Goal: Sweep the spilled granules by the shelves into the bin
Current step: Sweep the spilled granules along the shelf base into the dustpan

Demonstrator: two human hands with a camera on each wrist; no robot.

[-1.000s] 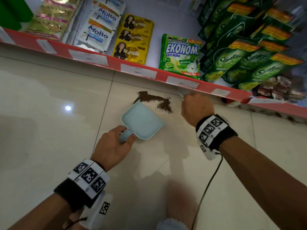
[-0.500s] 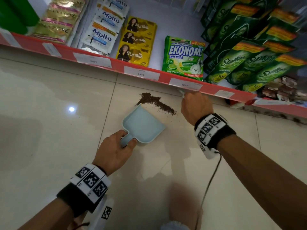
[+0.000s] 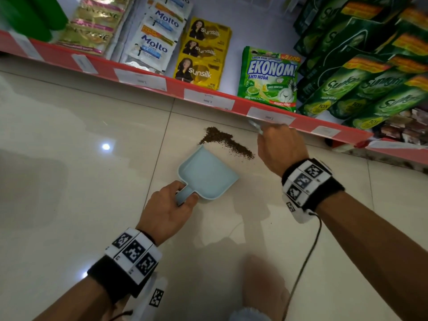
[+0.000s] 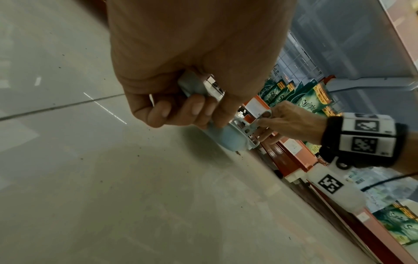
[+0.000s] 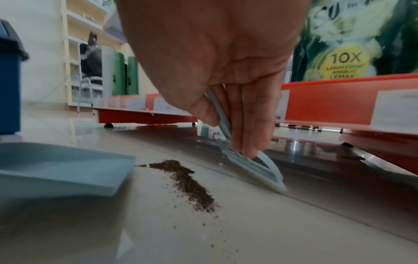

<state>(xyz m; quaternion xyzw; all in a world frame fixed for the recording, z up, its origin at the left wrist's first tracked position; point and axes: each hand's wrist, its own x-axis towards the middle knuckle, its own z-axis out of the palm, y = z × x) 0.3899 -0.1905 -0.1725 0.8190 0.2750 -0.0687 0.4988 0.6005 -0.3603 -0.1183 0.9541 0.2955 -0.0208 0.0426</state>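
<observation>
Brown granules (image 3: pixel 225 142) (image 5: pixel 185 182) lie in a slanted line on the pale floor tiles, just in front of the red shelf base. A light blue dustpan (image 3: pixel 206 173) (image 5: pixel 56 167) rests on the floor with its mouth at the near side of the pile. My left hand (image 3: pixel 170 208) (image 4: pixel 181 75) grips its handle. My right hand (image 3: pixel 276 148) (image 5: pixel 226 71) holds a small light blue brush (image 5: pixel 253 164) by its handle, head down on the floor just right of the granules. A blue bin (image 5: pixel 9 80) stands at the far left in the right wrist view.
The low red shelf edge (image 3: pixel 208 98) runs across just behind the pile, stocked with Molto sachets (image 3: pixel 152 42), Sunsilk sachets (image 3: pixel 201 52), an Ekonomi pack (image 3: pixel 269 77) and Sunlight pouches (image 3: pixel 361 72). A black cable (image 3: pixel 303 262) hangs from my right wrist.
The granules have been drawn from a broad clump into a narrow slanted line. My right hand with the brush shifted slightly right; the dustpan and left hand barely moved.
</observation>
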